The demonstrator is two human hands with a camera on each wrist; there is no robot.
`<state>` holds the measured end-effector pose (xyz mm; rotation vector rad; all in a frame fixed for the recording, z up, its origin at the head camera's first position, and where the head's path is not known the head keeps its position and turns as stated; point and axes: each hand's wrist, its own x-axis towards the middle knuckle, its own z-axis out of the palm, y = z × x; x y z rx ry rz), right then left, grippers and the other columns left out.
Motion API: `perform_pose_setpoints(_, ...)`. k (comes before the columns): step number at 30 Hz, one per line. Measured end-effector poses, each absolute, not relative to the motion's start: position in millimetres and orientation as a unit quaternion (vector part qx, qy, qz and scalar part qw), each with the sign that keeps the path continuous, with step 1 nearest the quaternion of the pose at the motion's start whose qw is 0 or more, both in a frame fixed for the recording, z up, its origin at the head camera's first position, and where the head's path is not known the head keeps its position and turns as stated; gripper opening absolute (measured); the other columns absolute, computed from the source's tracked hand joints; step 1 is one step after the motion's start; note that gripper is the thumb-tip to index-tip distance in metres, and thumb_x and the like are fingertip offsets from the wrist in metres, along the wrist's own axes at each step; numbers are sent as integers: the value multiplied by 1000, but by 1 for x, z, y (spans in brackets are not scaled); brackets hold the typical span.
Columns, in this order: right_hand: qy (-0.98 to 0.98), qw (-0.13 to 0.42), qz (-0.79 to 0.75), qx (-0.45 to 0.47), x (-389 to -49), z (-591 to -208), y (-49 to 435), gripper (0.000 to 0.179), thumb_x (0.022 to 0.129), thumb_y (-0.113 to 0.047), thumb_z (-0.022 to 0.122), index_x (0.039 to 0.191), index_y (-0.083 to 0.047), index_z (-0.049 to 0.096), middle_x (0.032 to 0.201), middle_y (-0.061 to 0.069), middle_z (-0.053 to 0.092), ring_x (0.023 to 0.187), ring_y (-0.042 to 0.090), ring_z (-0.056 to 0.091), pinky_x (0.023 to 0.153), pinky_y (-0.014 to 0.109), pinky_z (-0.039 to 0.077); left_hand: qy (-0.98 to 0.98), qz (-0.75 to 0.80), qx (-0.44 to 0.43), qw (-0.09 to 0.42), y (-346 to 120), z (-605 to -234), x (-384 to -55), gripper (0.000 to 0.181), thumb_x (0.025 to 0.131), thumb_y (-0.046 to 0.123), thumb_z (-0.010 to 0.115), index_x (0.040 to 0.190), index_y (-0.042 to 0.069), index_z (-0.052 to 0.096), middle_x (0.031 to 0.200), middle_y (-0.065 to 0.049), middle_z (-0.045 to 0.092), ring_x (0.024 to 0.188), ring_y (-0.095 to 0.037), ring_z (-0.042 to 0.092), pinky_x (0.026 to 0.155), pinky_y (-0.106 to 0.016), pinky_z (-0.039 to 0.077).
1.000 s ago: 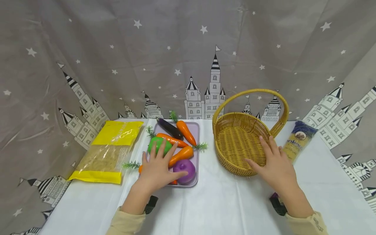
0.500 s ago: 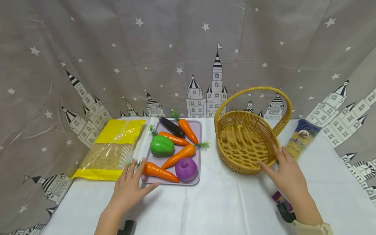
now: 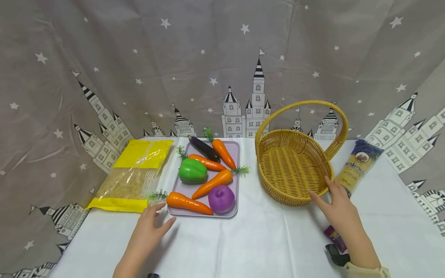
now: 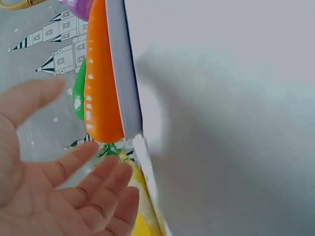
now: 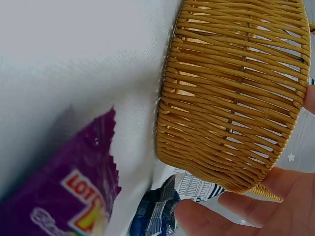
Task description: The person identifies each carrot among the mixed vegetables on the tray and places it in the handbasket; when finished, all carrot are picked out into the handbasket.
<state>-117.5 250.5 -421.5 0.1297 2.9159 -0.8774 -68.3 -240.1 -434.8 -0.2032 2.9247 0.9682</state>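
Note:
My left hand (image 3: 149, 227) hovers over the cloth at the near left corner of a lilac tray (image 3: 222, 214), fingers relaxed and holding nothing. Closest to it is an orange carrot (image 3: 189, 203) with a green leafy top; the left wrist view shows that carrot (image 4: 102, 73) beyond the spread fingers. My right hand (image 3: 338, 208) is at the near right rim of a wicker basket (image 3: 295, 199), its thumb and fingers extended. In the right wrist view, fingertips lie against or close to the basket's woven side (image 5: 236, 98); firm contact is unclear. The basket holds nothing.
On the tray are a green pepper (image 3: 192, 171), an eggplant (image 3: 205, 148), a purple onion (image 3: 221, 199) and more carrots. A yellow bag (image 3: 132, 177) lies left. A pasta packet (image 3: 358, 164) lies right, a purple packet (image 3: 335, 237) by the right wrist.
My left hand has drawn back from above the vegetables to the tray's near left corner. My right hand has shifted slightly right and nearer along the basket rim.

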Motion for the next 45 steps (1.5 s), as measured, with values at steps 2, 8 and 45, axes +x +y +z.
perform_pose_setpoints(2,955,46,-289,43,-118,-422,250,92,93,-63,41,154,-3,8,152,35,7,127,63,21,91,74,26,939,330,-83,48,-242,-438,-74,66,88,35,68,134,-6,44,129,-27,48,111,-39,52,92,-55,42)
perform_pose_setpoints(8,948,37,-314,42,-119,-423,249,90,94,-60,43,154,-3,8,152,35,10,129,59,24,92,74,26,928,348,-102,80,-244,-448,-94,68,89,34,67,134,-10,42,120,-27,55,98,-32,58,78,-44,51)
perform_pose_setpoints(45,863,17,-499,74,-114,-437,240,79,97,-33,55,155,-8,8,154,29,12,119,46,48,77,28,53,915,385,-115,39,-253,-460,-115,34,82,5,62,112,-11,55,92,-16,58,79,-25,54,66,-32,49)
